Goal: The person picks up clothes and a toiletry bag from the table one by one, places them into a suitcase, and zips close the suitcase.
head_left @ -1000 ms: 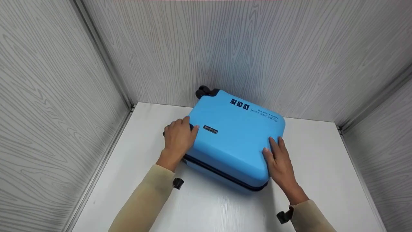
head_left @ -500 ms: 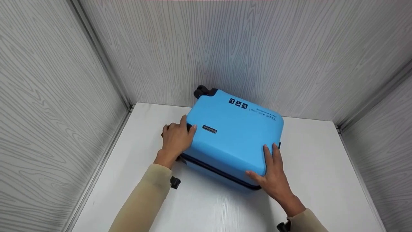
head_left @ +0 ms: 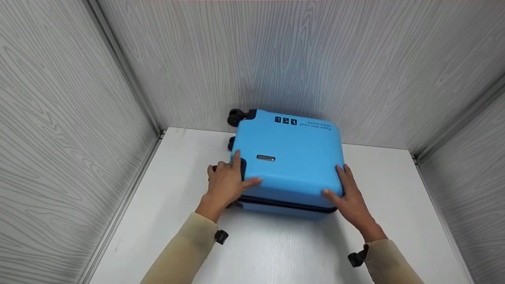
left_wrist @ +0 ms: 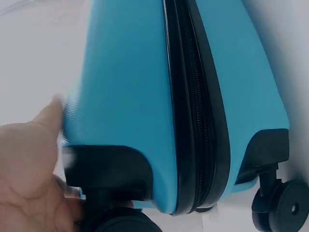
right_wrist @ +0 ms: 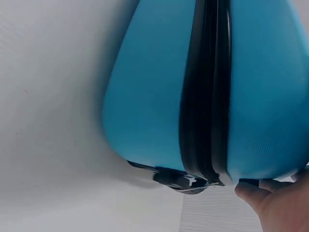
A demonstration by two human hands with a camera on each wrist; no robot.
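Note:
A light blue hard-shell suitcase [head_left: 292, 154] with black corner guards and a black zipper band lies flat on the white surface. My left hand [head_left: 225, 183] grips its near left corner, fingers bent around a black wheel [left_wrist: 120, 220] and thumb on the near edge. At the near right corner, my right hand [head_left: 351, 201] touches the shell, its fairly straight fingers along the right end and its thumb on the near edge. The right wrist view shows the zipper band [right_wrist: 205, 96] and that thumb at the corner.
A grey wood-grain wall [head_left: 300, 55] stands close behind the suitcase. Further panels rise at left [head_left: 59, 118] and right [head_left: 473, 177]. Two more wheels [head_left: 236, 117] jut from the far left side. White surface [head_left: 268, 252] extends in front.
The suitcase has turned counterclockwise, so its near edge lies more level across the head view. My left hand has moved slightly nearer and right; my right hand shifted along the corner.

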